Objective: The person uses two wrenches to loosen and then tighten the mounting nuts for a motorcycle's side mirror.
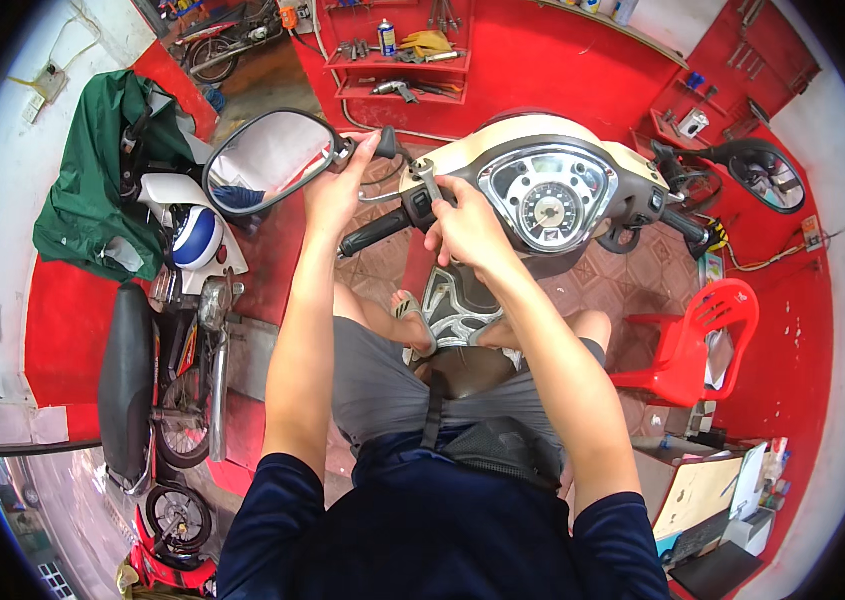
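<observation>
My left hand grips the black-backed rear-view mirror near its stem, left of a cream motor scooter. In my right hand is a metal spanner. Its jaw lies at the left end of the handlebar cover, close above the switch block. Whether the jaw sits around a nut is too small to tell. The left handlebar grip is below both hands. A round speedometer fills the middle of the cover. The right mirror stands on its stem.
Left of me are a motorcycle with a black seat and a green cover. A red plastic chair stands at right, near a cluttered desk. Red wall shelves ahead carry tools and a spray can.
</observation>
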The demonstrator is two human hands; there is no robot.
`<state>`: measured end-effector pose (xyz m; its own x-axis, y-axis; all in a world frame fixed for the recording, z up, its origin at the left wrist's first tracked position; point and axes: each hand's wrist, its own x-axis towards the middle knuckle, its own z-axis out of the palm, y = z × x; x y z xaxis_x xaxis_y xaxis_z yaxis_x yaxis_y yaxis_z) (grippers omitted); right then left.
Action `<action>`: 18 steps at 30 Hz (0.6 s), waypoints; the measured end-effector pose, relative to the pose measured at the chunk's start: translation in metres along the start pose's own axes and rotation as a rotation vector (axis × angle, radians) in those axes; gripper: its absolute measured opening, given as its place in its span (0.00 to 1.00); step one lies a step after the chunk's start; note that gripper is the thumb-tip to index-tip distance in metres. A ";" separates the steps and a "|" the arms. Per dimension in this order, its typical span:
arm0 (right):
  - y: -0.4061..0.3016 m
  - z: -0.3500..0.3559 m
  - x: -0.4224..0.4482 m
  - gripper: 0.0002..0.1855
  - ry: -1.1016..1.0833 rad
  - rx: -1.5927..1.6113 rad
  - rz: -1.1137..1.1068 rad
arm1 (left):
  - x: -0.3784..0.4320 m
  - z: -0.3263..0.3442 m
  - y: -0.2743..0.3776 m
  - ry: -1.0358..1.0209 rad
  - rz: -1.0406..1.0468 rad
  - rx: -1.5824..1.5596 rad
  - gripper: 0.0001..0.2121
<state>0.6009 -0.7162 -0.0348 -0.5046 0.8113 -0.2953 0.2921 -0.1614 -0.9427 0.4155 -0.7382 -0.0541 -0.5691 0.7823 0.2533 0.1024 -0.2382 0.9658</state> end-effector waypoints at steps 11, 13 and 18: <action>-0.023 -0.007 0.005 0.28 -0.112 0.024 0.096 | 0.004 -0.003 0.000 -0.095 0.107 0.000 0.07; -0.018 -0.003 0.009 0.28 -0.116 0.047 0.102 | 0.004 -0.004 0.002 -0.103 0.105 0.011 0.07; -0.004 0.041 0.012 0.29 0.135 0.113 -0.018 | 0.003 -0.005 0.004 -0.110 0.103 -0.002 0.07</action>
<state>0.5606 -0.7291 -0.0406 -0.3932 0.8815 -0.2615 0.1870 -0.2018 -0.9614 0.4098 -0.7393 -0.0497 -0.4631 0.8117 0.3559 0.1539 -0.3218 0.9342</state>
